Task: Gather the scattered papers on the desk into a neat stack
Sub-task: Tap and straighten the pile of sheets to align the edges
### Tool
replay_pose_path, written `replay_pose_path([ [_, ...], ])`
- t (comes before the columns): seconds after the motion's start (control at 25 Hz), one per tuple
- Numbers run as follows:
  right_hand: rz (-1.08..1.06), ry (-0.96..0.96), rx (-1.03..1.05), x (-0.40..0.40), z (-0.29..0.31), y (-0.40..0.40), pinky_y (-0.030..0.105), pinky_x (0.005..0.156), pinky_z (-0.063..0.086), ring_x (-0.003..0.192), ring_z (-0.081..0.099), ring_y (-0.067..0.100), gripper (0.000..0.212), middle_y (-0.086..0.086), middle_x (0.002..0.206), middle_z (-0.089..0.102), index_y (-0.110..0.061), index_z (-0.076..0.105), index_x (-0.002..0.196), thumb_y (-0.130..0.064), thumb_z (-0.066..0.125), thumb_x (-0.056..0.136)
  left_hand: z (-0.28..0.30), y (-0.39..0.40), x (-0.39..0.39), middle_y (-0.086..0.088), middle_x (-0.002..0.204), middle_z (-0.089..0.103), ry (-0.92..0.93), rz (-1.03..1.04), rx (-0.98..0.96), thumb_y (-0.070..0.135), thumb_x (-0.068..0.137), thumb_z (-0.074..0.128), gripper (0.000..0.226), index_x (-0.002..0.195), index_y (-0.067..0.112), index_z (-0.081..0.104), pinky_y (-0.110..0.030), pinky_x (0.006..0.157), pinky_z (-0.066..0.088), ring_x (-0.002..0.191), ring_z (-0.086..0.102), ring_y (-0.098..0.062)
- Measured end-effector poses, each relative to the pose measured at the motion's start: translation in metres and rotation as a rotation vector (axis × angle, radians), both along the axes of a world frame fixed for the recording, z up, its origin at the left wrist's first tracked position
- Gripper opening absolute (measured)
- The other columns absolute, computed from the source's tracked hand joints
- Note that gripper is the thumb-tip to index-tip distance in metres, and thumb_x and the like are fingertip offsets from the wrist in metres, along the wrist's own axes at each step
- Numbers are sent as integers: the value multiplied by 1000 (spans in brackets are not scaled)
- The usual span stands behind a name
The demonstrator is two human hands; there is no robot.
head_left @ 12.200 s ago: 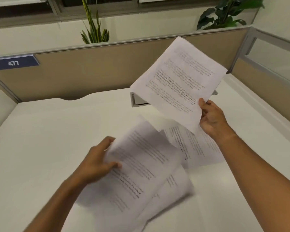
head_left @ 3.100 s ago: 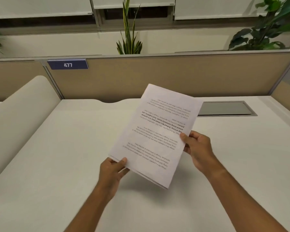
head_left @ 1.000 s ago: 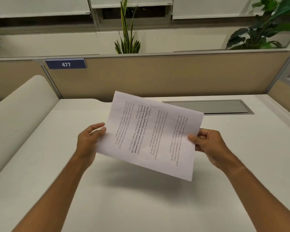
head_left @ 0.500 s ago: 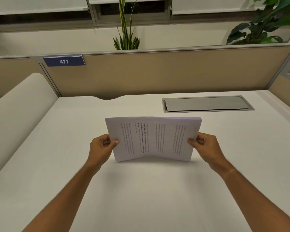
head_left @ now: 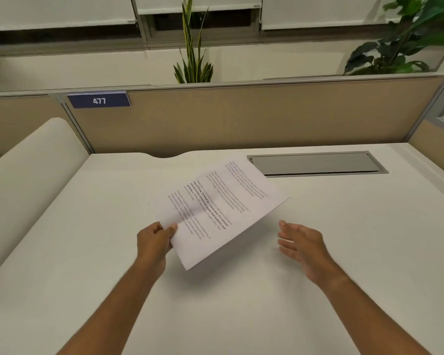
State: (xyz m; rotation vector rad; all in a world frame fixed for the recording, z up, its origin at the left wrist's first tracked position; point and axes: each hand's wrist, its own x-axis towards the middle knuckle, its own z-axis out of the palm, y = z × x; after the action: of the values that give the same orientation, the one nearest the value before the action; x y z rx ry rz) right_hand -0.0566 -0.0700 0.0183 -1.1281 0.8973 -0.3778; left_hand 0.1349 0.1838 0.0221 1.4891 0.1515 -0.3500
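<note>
A stack of printed white papers [head_left: 223, 208] hovers just above the white desk [head_left: 344, 252], turned diagonally with its far corner toward the back right. My left hand [head_left: 155, 239] pinches the stack's near left corner between thumb and fingers. My right hand [head_left: 301, 242] is to the right of the stack, apart from it, fingers spread and holding nothing. No loose sheets lie elsewhere on the desk.
A grey metal cable hatch [head_left: 315, 163] is set into the desk at the back right. Beige partition panels [head_left: 241, 119] wall the back and right sides, with a blue "477" label [head_left: 99, 100]. A curved white panel [head_left: 26, 180] rises on the left. Plants stand behind the partition.
Half a second ago both hands held the stack upright on its edge on the desk. Now my right hand has let go and the stack tilts flat and diagonal in my left hand.
</note>
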Motion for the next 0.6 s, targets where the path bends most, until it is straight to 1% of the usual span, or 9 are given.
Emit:
replay_pose_path([
  [0.12, 66, -133, 162, 15, 8, 23, 34, 72, 61, 95, 73, 31, 37, 18, 103, 72, -2, 65, 108, -30, 74, 85, -4, -12, -25, -5, 91, 72, 20, 68, -101, -5, 89, 60, 14, 83, 6, 66, -30, 67, 56, 85, 67, -23],
  [0.2, 31, -226, 178, 26, 15, 29, 33, 71, 61, 94, 74, 30, 30, 17, 102, 75, 0, 66, 107, -22, 72, 88, -8, -18, -40, -5, 91, 73, 18, 88, -144, -5, 90, 59, 14, 84, 6, 66, -31, 69, 56, 86, 68, -23],
  [0.32, -28, -268, 100, 38, 23, 28, 32, 69, 61, 93, 75, 26, 16, 11, 103, 77, -2, 69, 106, -7, 66, 91, -13, -21, -61, -3, 91, 77, 41, 54, -251, -4, 91, 58, 16, 94, 8, 67, -29, 69, 59, 87, 72, -20],
  [0.44, 11, -279, -13, 40, 31, 19, 31, 67, 60, 90, 75, 24, 15, 9, 101, 78, -3, 71, 104, -2, 65, 90, -18, -12, -74, -3, 98, 78, 50, -52, -315, -4, 88, 61, 24, 106, 11, 66, -29, 70, 60, 90, 74, -19],
  [0.52, 71, -264, -95, 36, 37, 9, 31, 67, 61, 88, 75, 24, 16, 9, 98, 78, -4, 71, 104, -2, 66, 89, -19, 2, -69, -7, 100, 77, 49, -82, -310, -3, 85, 64, 27, 110, 9, 65, -31, 69, 60, 92, 73, -23],
  [0.6, 144, -239, -173, 29, 45, -2, 31, 65, 60, 86, 76, 24, 17, 9, 95, 79, -5, 72, 105, -2, 67, 88, -15, 16, -51, -9, 96, 74, 57, -67, -256, 0, 86, 64, 28, 113, 7, 63, -33, 68, 57, 87, 70, -24],
])
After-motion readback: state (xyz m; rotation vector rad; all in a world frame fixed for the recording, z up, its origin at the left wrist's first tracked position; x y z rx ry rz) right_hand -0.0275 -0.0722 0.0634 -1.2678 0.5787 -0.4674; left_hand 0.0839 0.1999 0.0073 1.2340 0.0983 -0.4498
